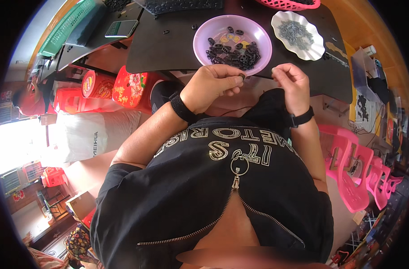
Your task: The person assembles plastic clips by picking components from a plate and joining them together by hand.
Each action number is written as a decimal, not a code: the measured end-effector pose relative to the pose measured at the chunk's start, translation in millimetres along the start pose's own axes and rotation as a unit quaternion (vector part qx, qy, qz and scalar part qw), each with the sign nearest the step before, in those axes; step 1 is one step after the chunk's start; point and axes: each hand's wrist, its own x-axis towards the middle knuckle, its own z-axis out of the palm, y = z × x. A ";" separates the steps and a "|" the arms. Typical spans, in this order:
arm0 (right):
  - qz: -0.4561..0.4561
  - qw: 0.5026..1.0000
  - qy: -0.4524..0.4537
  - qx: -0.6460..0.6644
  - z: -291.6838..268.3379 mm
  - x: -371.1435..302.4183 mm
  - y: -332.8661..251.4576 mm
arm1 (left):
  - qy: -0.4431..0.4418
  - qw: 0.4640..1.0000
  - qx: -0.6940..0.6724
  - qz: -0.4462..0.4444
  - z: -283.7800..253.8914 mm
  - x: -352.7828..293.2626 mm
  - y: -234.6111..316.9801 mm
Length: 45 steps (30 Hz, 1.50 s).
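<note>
My left hand (pixel 211 86) is raised in front of the near rim of a pale purple bowl (pixel 200 33), its thumb and forefinger pinching a small black plastic piece (pixel 242 76). Inside the bowl lies a heap of similar black pieces (pixel 247 57) with holes in them. To the right, my right hand (pixel 295 87) has its thumb and fingertips pressed together near the table's front edge. Whatever it may hold is too small to make out. Beyond it sits a white scalloped plate (pixel 318 53) bearing many tiny grey pieces (pixel 296 33).
The dark table (pixel 162 51) carries a few loose black pieces and a pink basket (pixel 289 4). A phone (pixel 121 28) and green basket (pixel 65 29) are at far left. Red stools (pixel 132 87) stand left, pink chairs (pixel 348 175) right. Another person (pixel 32 98) is at far left.
</note>
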 end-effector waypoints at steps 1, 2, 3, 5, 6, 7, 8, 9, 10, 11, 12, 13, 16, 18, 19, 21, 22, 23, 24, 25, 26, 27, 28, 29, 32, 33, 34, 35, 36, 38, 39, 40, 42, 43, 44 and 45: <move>0.009 1.000 -0.017 0.008 5.9 -5.8 -6.4 | -0.007 0.999 -0.033 -0.001 1.0 0.1 -1.8; 0.002 0.999 -0.035 0.029 13.0 -10.5 -13.4 | -0.008 0.999 -0.036 -0.002 2.7 -0.6 -3.2; 0.002 0.999 -0.045 0.031 18.5 -14.2 -19.2 | -0.016 1.000 0.004 0.006 5.2 -0.9 -3.6; 0.003 0.998 -0.066 0.004 23.3 -19.0 -25.7 | -0.024 0.999 0.041 0.014 10.6 -2.2 -4.5; -0.017 0.997 -0.074 0.006 28.7 -22.4 -29.2 | -0.034 0.997 0.064 0.008 13.2 -3.5 -4.9; -0.037 0.996 -0.082 0.008 33.6 -25.6 -31.7 | -0.044 0.995 0.086 0.002 15.6 -4.6 -5.8; -0.048 0.994 -0.098 -0.014 35.5 -27.8 -32.4 | -0.042 0.996 0.081 0.004 17.4 -5.0 -8.5; -0.052 0.993 -0.101 -0.008 37.3 -30.2 -30.1 | -0.043 0.996 0.079 0.005 17.6 -5.0 -10.2; -0.049 0.993 -0.106 -0.023 37.5 -31.3 -29.0 | -0.035 0.995 0.098 0.005 17.7 -5.0 -11.7; -0.046 0.992 -0.110 -0.038 37.5 -32.1 -28.6 | -0.026 0.993 0.118 0.005 17.8 -5.2 -12.8; -0.045 0.992 -0.110 -0.040 37.5 -32.4 -28.7 | -0.026 0.993 0.116 0.006 18.7 -6.1 -12.1; -0.047 0.992 -0.108 -0.048 37.5 -32.6 -29.1 | -0.020 0.993 0.116 0.009 19.7 -7.9 -10.4; -0.057 0.991 -0.105 -0.061 37.9 -32.4 -28.6 | -0.007 0.993 0.116 0.026 19.4 -8.7 -12.7; -0.065 0.991 -0.102 -0.058 38.8 -33.6 -28.4 | -0.002 0.992 0.116 0.040 19.2 -8.7 -13.7; -0.064 0.991 -0.099 -0.062 39.2 -34.0 -28.5 | 0.005 0.993 0.111 0.039 19.7 -9.5 -12.7; -0.060 0.992 -0.098 -0.048 39.6 -33.8 -28.0 | 0.008 0.994 0.105 0.038 19.7 -10.6 -11.5; -0.068 0.992 -0.100 -0.039 39.5 -33.9 -25.2 | 0.017 0.992 0.112 0.046 19.4 -11.1 -11.3; -0.068 0.992 -0.097 -0.042 39.1 -34.9 -25.8 | 0.026 0.991 0.120 0.053 19.8 -11.4 -10.8; -0.051 0.994 -0.099 -0.018 40.3 -35.4 -26.6 | 0.028 0.992 0.112 0.051 19.6 -12.5 -8.4; -0.035 0.994 -0.100 0.007 40.6 -35.8 -27.3 | 0.027 0.992 0.111 0.050 19.6 -12.1 -8.7; -0.034 0.994 -0.100 0.007 40.3 -36.2 -28.5 | 0.031 0.993 0.103 0.051 19.5 -11.6 -9.0; -0.029 0.994 -0.102 0.030 40.3 -36.8 -29.7 | 0.035 0.993 0.097 0.053 19.3 -11.6 -9.1; -0.025 0.993 -0.105 0.055 40.5 -37.4 -30.4 | 0.035 0.993 0.097 0.053 19.7 -12.2 -8.0; -0.025 0.993 -0.105 0.055 40.8 -38.0 -30.4 | 0.041 0.993 0.102 0.042 20.6 -13.3 -5.4; -0.028 0.991 -0.104 0.080 39.0 -38.3 -30.6 | 0.057 0.992 0.110 0.024 23.7 -15.6 3.3; -0.019 0.992 -0.104 0.064 37.7 -38.1 -30.8 | 0.069 0.991 0.115 0.017 24.1 -16.2 4.8; -0.010 0.993 -0.104 0.047 37.3 -37.9 -31.1 | 0.070 0.991 0.116 0.017 24.2 -16.3 4.2; -0.010 0.993 -0.105 0.048 38.1 -38.2 -31.6 | 0.069 0.991 0.108 0.036 24.4 -16.3 3.2; -0.014 0.993 -0.105 0.056 39.2 -38.7 -32.5 | 0.069 0.991 0.101 0.055 24.6 -16.0 2.7; -0.018 0.992 -0.106 0.065 39.9 -38.8 -32.0 | 0.064 0.992 0.092 0.056 25.1 -15.3 3.0; -0.018 0.993 -0.105 0.060 39.5 -38.9 -30.8 | 0.059 0.993 0.083 0.058 25.2 -14.9 3.1; -0.019 0.993 -0.103 0.056 39.5 -39.0 -30.1 | 0.060 0.993 0.083 0.058 24.1 -12.8 -0.5; -0.021 0.993 -0.100 0.067 42.1 -38.7 -30.9 | 0.036 0.995 0.024 0.095 22.0 -8.3 -9.3; -0.023 0.992 -0.095 0.078 43.1 -38.6 -31.2 | 0.037 0.995 0.024 0.094 22.2 -8.5 -9.8; -0.023 0.992 -0.095 0.078 42.8 -38.5 -31.0 | 0.028 0.995 0.022 0.088 23.2 -9.5 -8.8; -0.022 0.993 -0.099 0.067 41.7 -38.3 -30.8 | 0.020 0.996 0.021 0.083 24.0 -10.2 -7.6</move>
